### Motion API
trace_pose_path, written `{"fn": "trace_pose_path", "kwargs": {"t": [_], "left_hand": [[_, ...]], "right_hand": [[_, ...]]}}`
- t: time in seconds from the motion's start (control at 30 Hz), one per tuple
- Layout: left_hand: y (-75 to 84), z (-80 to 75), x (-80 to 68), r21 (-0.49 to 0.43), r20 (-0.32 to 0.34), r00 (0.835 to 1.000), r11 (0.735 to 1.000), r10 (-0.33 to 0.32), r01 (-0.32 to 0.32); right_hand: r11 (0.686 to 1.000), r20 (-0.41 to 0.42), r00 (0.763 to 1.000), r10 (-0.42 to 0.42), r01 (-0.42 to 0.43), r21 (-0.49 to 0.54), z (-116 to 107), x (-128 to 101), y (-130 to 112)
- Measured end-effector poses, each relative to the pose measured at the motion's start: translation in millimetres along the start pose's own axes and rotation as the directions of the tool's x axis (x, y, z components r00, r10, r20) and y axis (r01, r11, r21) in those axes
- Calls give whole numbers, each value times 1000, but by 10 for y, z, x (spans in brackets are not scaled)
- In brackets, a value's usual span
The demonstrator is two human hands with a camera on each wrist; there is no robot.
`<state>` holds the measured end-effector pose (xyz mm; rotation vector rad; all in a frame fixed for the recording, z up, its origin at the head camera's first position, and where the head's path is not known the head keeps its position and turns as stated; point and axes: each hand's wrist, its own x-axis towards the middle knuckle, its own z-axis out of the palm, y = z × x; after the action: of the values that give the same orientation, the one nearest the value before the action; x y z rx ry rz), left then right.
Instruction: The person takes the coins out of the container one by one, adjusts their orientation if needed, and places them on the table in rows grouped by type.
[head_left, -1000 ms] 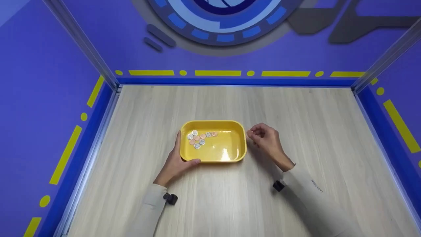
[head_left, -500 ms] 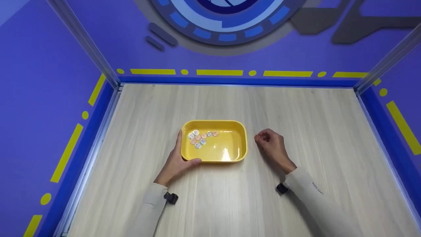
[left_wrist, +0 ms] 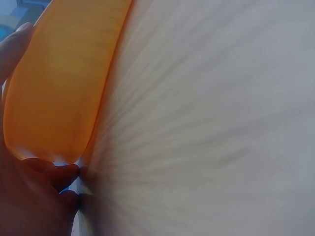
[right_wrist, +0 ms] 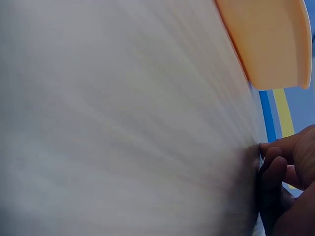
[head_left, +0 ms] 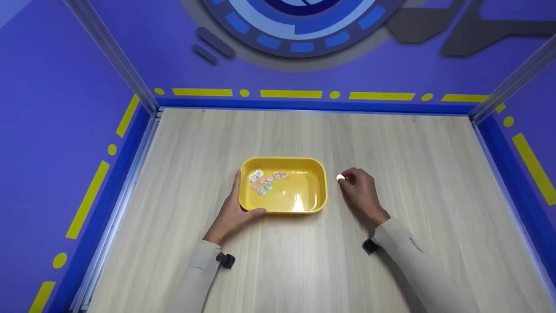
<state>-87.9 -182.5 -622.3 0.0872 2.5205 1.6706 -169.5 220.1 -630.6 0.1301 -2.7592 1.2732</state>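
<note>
Coin (head_left: 339,177) sits pinched at the fingertips of my right hand (head_left: 360,191), down on the wooden surface (head_left: 391,148) just right of the yellow tray (head_left: 319,182), apart from its wall. That grip is narrow, fingers curled in tight around the coin; in the right wrist view I see only curled fingers (right_wrist: 275,167) against the surface, the coin itself hidden. My left hand (head_left: 232,213) holds the tray's near-left corner, thumb along the front rim, fingers up the left side; the left wrist view shows the tray wall (left_wrist: 64,88) pressed against that palm. Inside the tray, a cluster of coins (head_left: 266,180), silver and copper, lies bunched in the far-left part, its bare floor glaring.
</note>
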Motion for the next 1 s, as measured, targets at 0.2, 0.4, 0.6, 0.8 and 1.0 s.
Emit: {"fn": "trace_pose_path", "kwargs": {"t": [0.2, 0.4, 0.6, 0.8, 1.0], "left_hand": [[1, -7, 1, 13, -6, 1000, 1000, -10, 10], [25, 14, -7, 4, -12, 1000, 1000, -23, 23], [19, 27, -14, -16, -13, 1000, 1000, -22, 22], [10, 20, -8, -23, -12, 1000, 1000, -5, 5], [-8, 16, -3, -39, -1, 1000, 999, 19, -19]], "right_hand": [[999, 23, 999, 27, -27, -18, -3, 11, -31], [999, 43, 998, 43, -44, 20, -31, 28, -75], [980, 115, 988, 104, -122, 156, -130, 49, -211], [955, 199, 975, 99, -149, 255, -212, 33, -427], [929, 204, 978, 51, -121, 349, -231, 18, -644]]}}
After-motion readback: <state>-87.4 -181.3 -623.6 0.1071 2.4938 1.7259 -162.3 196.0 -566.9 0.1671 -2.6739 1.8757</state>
